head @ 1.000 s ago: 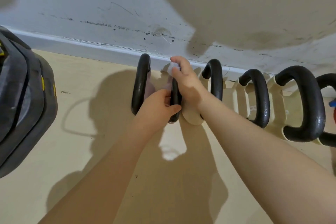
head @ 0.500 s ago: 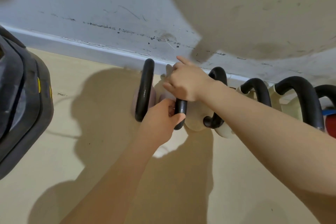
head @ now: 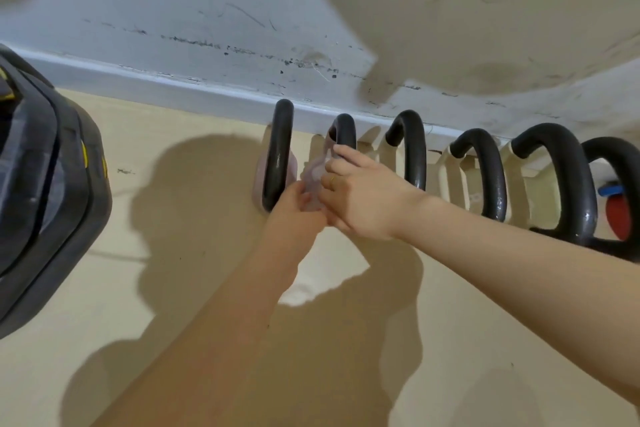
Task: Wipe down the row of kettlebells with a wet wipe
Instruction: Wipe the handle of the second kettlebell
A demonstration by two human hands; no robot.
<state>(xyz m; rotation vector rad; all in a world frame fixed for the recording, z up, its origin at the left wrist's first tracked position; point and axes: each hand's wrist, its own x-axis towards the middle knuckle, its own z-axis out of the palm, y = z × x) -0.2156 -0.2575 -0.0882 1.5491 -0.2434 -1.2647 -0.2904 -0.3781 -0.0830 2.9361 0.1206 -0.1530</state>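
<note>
A row of kettlebells with black handles stands along the white baseboard. The leftmost kettlebell [head: 278,156] has a pinkish body. The second kettlebell [head: 344,131] shows only the top of its handle; my hands cover the rest. A pale, crumpled wet wipe [head: 314,174] lies against that handle. My right hand [head: 360,194] grips the wipe and the handle from the right. My left hand [head: 294,215] holds the bottom of the same handle from below. Cream-bodied kettlebells [head: 412,149] continue to the right.
A large black weight [head: 48,191] with yellow marks fills the left edge. Larger kettlebells [head: 561,180] crowd the right side, with a red and blue object [head: 618,211] behind them. The scuffed wall [head: 207,10] rises right behind the row. Beige floor [head: 173,288] spreads in front.
My right hand has slid down the second kettlebell's handle from its top toward my left hand, taking the wipe along. The handle's top is now uncovered.
</note>
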